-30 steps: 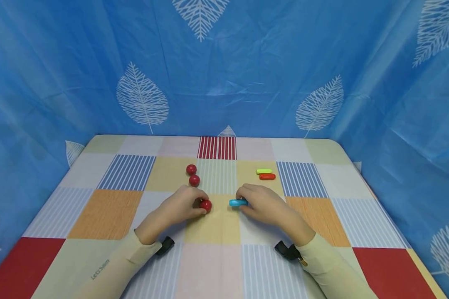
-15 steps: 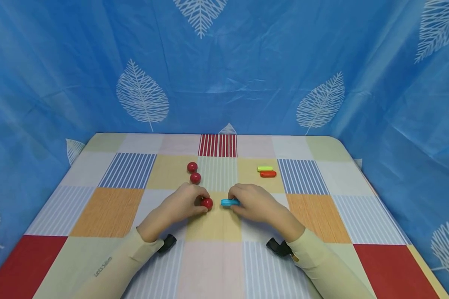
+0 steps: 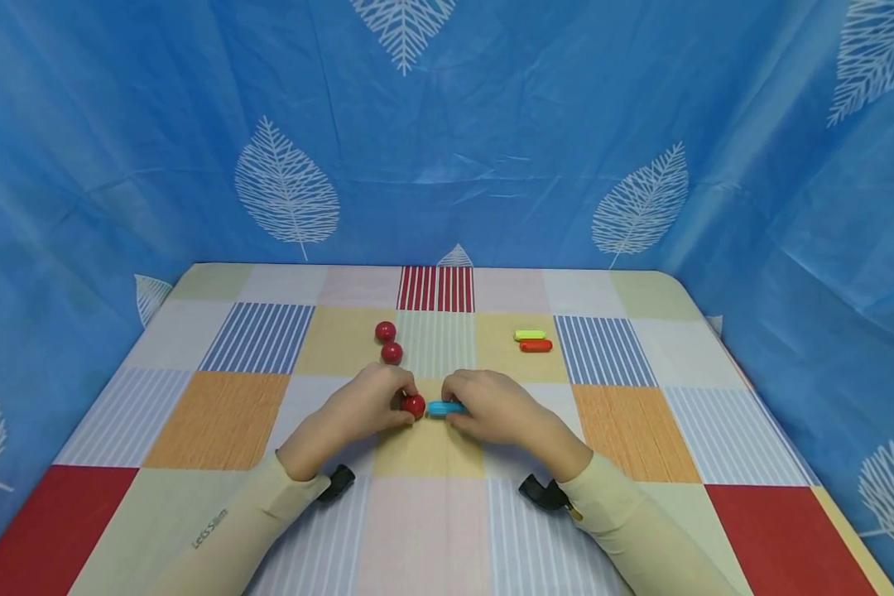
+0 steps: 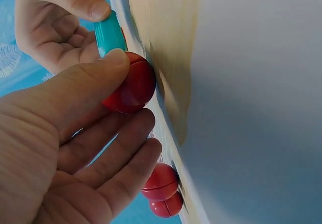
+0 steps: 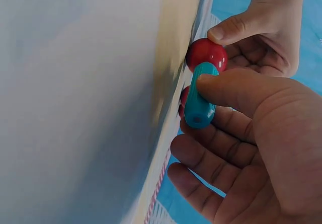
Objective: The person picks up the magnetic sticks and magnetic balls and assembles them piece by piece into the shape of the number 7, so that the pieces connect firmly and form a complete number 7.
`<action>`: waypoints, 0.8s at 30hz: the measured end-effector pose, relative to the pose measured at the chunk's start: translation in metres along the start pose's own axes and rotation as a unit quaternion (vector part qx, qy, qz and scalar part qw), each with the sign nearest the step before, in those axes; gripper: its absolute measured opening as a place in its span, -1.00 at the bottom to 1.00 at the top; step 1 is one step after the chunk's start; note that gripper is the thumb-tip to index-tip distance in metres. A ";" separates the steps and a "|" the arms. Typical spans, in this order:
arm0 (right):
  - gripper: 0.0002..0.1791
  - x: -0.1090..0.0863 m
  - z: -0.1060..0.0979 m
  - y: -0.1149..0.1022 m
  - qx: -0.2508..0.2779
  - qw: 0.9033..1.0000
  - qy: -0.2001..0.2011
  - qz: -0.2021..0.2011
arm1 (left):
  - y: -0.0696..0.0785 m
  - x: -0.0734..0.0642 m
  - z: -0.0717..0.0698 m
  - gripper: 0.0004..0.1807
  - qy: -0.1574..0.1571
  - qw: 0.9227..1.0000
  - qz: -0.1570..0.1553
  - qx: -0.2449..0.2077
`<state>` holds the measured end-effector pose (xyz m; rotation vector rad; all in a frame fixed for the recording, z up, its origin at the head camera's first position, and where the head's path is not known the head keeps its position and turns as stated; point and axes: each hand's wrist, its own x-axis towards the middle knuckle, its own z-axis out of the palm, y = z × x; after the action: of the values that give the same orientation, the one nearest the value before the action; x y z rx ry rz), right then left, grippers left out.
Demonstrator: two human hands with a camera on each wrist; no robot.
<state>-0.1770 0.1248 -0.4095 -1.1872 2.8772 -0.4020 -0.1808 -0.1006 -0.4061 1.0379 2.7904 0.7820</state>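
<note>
My left hand (image 3: 368, 401) pinches a glossy red ball (image 3: 414, 406) with a groove round it, thumb on top in the left wrist view. Facing it, my right hand (image 3: 499, 406) holds a short blue capsule-shaped stick (image 3: 444, 409) with ribbed sides between thumb and fingers. The stick's left end is right beside the ball, low over the tablecloth. In the right wrist view the stick (image 5: 201, 95) overlaps the ball (image 5: 204, 53). Beyond the left hand lie two more red balls, a nearer one (image 3: 391, 353) and a farther one (image 3: 385, 332).
At the back right, a yellow-green stick (image 3: 530, 335) and an orange-red stick (image 3: 536, 346) lie side by side. A patchwork cloth (image 3: 432, 521) covers the table. Blue curtain (image 3: 462, 124) with white leaves stands round its back and sides.
My right hand has moved left with the blue stick, narrowing the gap to the red ball. The left hand keeps its grip and stays nearly in place.
</note>
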 end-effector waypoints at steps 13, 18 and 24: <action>-0.87 0.004 0.003 -0.003 0.000 1.000 -0.002 -0.004 | -0.001 -0.001 0.001 -0.73 -0.002 1.000 0.001 -0.008; -0.86 0.003 0.002 -0.003 -0.004 1.000 -0.007 -0.005 | 0.000 -0.002 0.002 -0.69 0.000 1.000 0.000 0.005; -0.85 0.002 0.000 -0.004 0.003 1.000 -0.016 -0.001 | 0.001 -0.002 0.002 -0.66 0.000 1.000 0.000 0.013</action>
<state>-0.1763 0.1207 -0.4080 -1.1847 2.8462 -0.3890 -0.1779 -0.1001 -0.4079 1.0427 2.8071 0.7485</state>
